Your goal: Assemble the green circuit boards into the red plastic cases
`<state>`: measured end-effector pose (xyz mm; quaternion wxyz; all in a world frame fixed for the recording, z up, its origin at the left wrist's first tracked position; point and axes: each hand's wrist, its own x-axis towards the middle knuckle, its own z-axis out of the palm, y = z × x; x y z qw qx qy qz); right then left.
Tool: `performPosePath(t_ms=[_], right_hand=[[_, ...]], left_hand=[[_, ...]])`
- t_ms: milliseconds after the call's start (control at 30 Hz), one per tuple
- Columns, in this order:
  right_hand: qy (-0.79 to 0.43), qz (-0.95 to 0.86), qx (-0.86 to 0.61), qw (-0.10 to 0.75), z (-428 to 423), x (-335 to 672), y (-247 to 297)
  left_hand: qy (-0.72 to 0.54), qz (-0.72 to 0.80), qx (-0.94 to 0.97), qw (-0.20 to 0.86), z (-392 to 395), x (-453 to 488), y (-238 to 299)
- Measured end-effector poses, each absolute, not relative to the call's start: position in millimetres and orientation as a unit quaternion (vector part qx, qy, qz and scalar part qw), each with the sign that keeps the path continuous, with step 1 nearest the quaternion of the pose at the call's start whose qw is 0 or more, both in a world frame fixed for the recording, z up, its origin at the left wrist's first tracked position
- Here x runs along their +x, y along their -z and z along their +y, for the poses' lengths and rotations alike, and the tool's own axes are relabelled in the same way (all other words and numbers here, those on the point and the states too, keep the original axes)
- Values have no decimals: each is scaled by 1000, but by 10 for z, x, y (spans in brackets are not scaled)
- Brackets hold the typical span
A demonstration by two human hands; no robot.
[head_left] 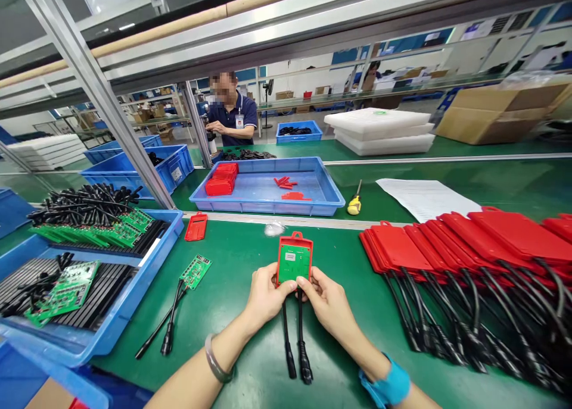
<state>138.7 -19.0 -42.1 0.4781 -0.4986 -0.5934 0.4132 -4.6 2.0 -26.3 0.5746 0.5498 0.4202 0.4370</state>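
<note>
Both hands grip one red housing [294, 258] with a green circuit board seated inside it, held at the middle of the green mat. My left hand [264, 294] pinches its lower left corner, thumb on the board. My right hand [328, 300] pinches the lower right corner. Two black cables [295, 349] hang from the housing toward me and lie on the mat. A loose green circuit board with black cables [195, 272] lies to the left. A single red cover [196, 226] lies further back on the left.
A blue tray [75, 337] at left holds green boards with cables. A blue tray [333, 197] behind holds red parts. A row of red housings with cables [469, 242] fills the right. A yellow screwdriver [354, 203] and paper sheets [424, 197] lie behind. Another person [232, 114] works across the bench.
</note>
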Motion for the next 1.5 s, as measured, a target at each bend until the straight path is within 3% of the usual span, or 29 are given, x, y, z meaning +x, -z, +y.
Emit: performPosePath(t_ms=[133,300,467,933,1033,1233,1367,1500], right_hand=[[-483,-603,-423,474,-166,1407,378],[-514,-590,-398,479,-198,1403,400],[-491,-574,-428,497,-203,1349,414],[-404,-565,-532,484,-210,1349,629],[-406,-568,-535,476,-208,1358,613],[-495,-565,-482,450,-126,1454,427],[-558,-541,-441,448,-146,1461,354],[-540,-592,-412,434,-213,1389,402]], left_hand=[[-464,361,497,638,56,-100,206],[-485,359,476,640,44,-89,208],[-516,377,515,570,17,-30,294],[-443,509,621,399,-61,70,443],[-465,481,598,442,-36,64,416],[-465,387,458,651,43,-31,285],[-470,403,376,690,45,-47,267],[-485,391,349,700,33,-53,257]])
